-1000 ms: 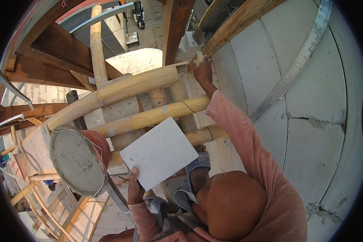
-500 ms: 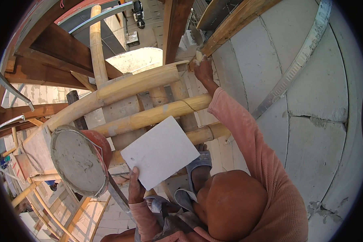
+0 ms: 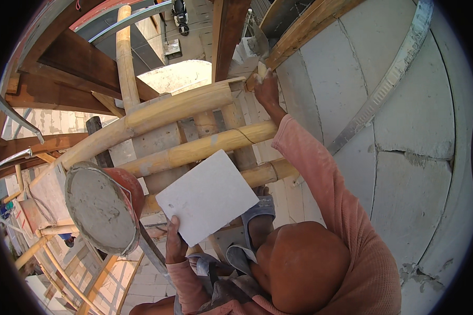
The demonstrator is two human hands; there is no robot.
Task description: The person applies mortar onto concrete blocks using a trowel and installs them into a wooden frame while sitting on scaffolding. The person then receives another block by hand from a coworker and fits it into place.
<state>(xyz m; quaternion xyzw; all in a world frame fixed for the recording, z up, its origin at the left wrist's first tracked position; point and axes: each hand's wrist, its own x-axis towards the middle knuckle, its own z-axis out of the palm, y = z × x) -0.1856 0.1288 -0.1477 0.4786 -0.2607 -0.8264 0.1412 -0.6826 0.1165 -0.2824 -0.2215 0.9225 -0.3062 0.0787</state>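
My left hand grips the lower left edge of a pale grey, flat-faced block, its thumb on the face. The block is held tilted above the bamboo poles. Far ahead, beside the wall, my right hand is closed around the light handle of a trowel. The trowel's blade points away into the narrow corner between a dark wooden post and a wooden beam, where it is hard to make out. To the left of the block stands a red bucket filled with wet grey mortar.
Bamboo poles and planks form a scaffold below. Pale block wall rises on the right, with a metal strip slanting across it. A dark wooden post and wooden beam flank my right hand. My sandalled foot rests on the scaffold.
The trowel's blade has turned and shows less clearly; my right hand has shifted very slightly. The block in my left hand has barely moved.
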